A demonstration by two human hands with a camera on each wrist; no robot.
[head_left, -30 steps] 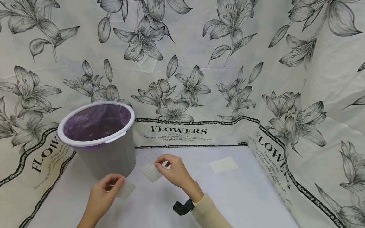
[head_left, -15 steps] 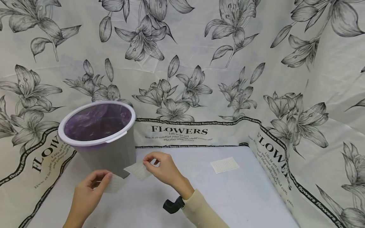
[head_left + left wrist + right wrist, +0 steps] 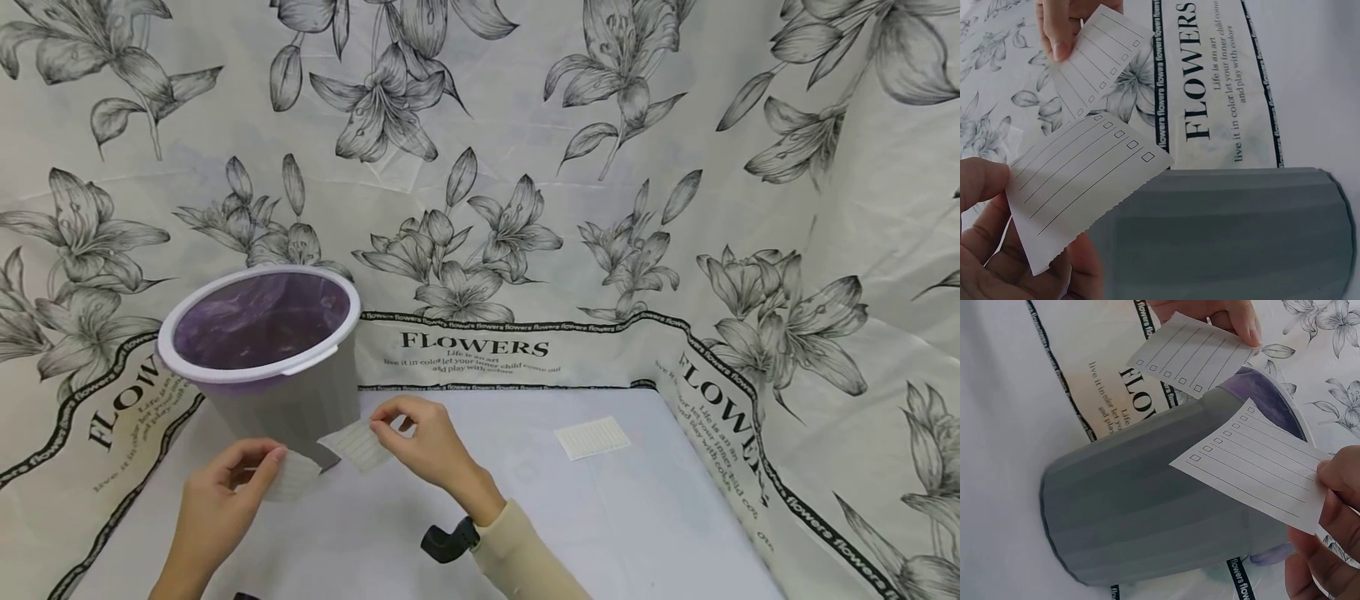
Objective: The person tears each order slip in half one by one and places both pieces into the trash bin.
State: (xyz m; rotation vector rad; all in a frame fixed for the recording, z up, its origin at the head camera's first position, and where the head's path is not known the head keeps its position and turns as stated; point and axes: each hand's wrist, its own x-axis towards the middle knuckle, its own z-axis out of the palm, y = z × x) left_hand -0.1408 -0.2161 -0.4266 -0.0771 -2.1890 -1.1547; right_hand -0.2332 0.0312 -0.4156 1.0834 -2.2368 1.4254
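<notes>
My left hand (image 3: 217, 500) pinches a piece of checklist paper (image 3: 1085, 187) between thumb and fingers. Printed lines end in small boxes on it, and its lower edge looks ragged in the left wrist view. A second checklist paper piece (image 3: 1260, 465), with the same lines and boxes, is pinched at one end by my right hand (image 3: 423, 442). Both pieces are held up side by side in front of the grey bin (image 3: 292, 408), well below its rim. The two papers lie close together in the head view, their inner corners nearly meeting.
The bin has a white rim and a purple liner bag, and stands at the back left. Another lined paper (image 3: 592, 437) lies flat on the white table (image 3: 637, 517) at the right. A flower-printed cloth (image 3: 465, 367) hangs behind and along the sides.
Both hands have shifted left with their papers, bringing them in front of the bin. Over the last half second they moved only slightly. The bin and the paper on the table stayed put.
</notes>
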